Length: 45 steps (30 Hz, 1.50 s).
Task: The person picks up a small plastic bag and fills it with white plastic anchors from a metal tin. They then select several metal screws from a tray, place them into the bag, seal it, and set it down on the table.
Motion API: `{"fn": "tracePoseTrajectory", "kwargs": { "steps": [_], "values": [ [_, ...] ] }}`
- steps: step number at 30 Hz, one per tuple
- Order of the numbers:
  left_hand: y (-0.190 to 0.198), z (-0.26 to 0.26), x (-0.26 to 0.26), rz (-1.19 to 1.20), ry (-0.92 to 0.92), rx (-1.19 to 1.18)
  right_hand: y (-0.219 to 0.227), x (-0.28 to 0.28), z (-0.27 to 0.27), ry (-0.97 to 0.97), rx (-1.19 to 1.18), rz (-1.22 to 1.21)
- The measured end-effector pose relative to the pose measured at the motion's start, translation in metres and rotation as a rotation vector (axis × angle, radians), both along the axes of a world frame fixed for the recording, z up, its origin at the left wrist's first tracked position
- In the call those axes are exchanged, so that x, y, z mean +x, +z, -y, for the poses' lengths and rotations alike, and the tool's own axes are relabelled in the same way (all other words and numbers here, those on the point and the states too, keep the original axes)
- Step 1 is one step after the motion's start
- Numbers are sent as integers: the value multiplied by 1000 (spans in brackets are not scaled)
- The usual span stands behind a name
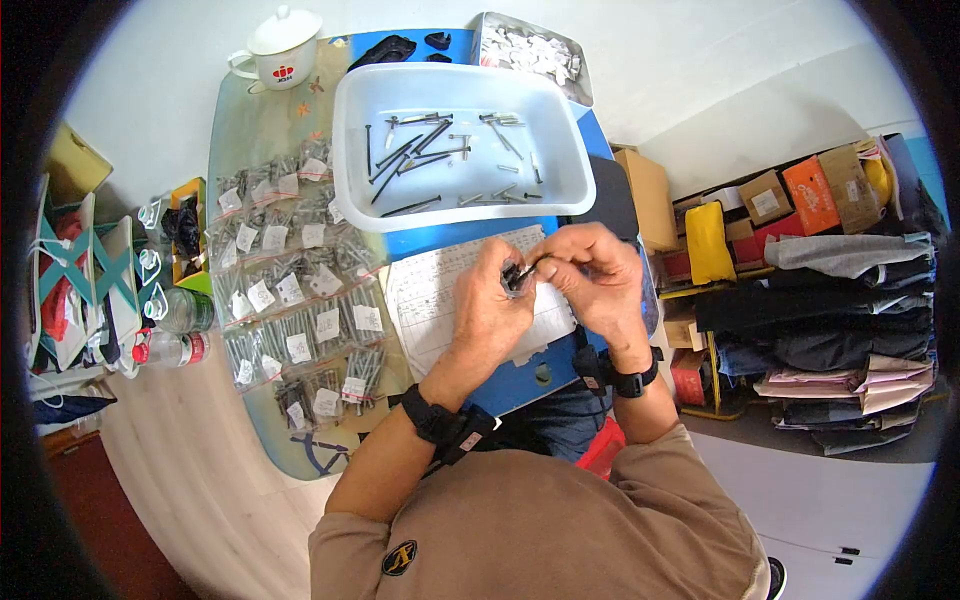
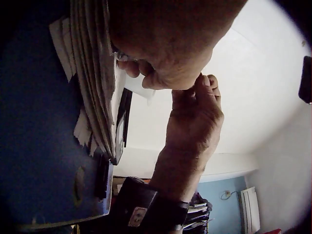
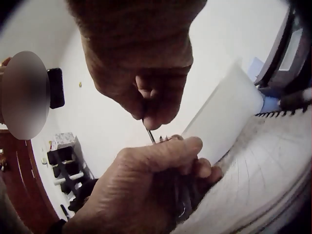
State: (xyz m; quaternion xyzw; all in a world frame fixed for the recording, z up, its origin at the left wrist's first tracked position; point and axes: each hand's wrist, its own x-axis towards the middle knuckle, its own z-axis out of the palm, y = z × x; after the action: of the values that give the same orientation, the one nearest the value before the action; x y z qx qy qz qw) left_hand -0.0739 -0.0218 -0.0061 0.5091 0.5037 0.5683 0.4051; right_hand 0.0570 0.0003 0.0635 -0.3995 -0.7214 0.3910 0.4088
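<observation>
My left hand (image 1: 493, 315) grips a small clear plastic bag (image 1: 514, 280) of dark screws above the notebook (image 1: 425, 300). Pointed tips (image 3: 164, 139) show above the left thumb in the right wrist view. Close beside it, my right hand (image 1: 597, 278) pinches a thin dark screw (image 3: 149, 132) between thumb and fingertips, its lower end right at the bag's mouth. In the left wrist view the left hand (image 2: 161, 44) overlaps the right fingertips and hides the screw. Beyond the hands stands a translucent white tub (image 1: 350, 205) with loose screws and several paler pieces inside.
Rows of labelled bags of screws (image 1: 300, 290) cover the table's left side. A lidded mug (image 1: 285, 60) and a metal box (image 1: 530, 55) of white pieces stand at the back. Bottles (image 1: 175, 348) are at left; folded clothes (image 1: 830, 330) and cartons fill the right-hand rack.
</observation>
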Motion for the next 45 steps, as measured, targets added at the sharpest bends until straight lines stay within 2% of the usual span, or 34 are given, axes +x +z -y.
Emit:
{"fn": "tracePoseTrajectory", "kwargs": {
  "steps": [4, 6, 8, 11, 15, 19, 22, 24, 28, 30, 33, 38, 41, 43, 45],
  "values": [
    [1, 0, 3, 68, -22, -18, -2, 4, -4, -27, -166, -184],
    [-1, -1, 3, 80, -1, 6, -8, 0, 1, 14, -250, -125],
    [-2, -1, 4, 53, 36, 73, -17, -2, 6, 10, -140, -40],
    [-4, -1, 3, 10, 12, 51, -16, -3, 7, -19, -96, 24],
    [-10, -3, 6, 93, -11, 44, -8, -5, 6, 26, -48, 119],
    [-6, -1, 3, 67, -13, 36, -10, -5, 6, 49, 8, 116],
    [-11, -2, 6, 74, -9, 51, -10, -5, 8, 15, -49, 98],
    [-13, -1, 8, 98, -8, 60, -10, -6, 9, -1, -244, -88],
    [-8, 0, 4, 52, -19, 33, -20, -4, 6, -2, -224, -127],
    [-6, 0, 4, 14, -3, 45, -25, 1, 3, 41, -95, 5],
    [-4, 0, 4, 11, 0, 32, -29, -3, 2, 60, -57, -63],
    [-7, 1, 4, 3, 11, 69, -34, -3, 7, 5, -105, -52],
    [-7, 1, 3, -67, 4, 34, -39, -4, 10, -34, -148, -178],
    [-10, 1, 4, -39, 2, 29, -36, -5, 11, -64, -71, -37],
    [-11, 1, 5, -9, -2, 20, -38, -5, 12, -66, -77, -42]
  ]
}}
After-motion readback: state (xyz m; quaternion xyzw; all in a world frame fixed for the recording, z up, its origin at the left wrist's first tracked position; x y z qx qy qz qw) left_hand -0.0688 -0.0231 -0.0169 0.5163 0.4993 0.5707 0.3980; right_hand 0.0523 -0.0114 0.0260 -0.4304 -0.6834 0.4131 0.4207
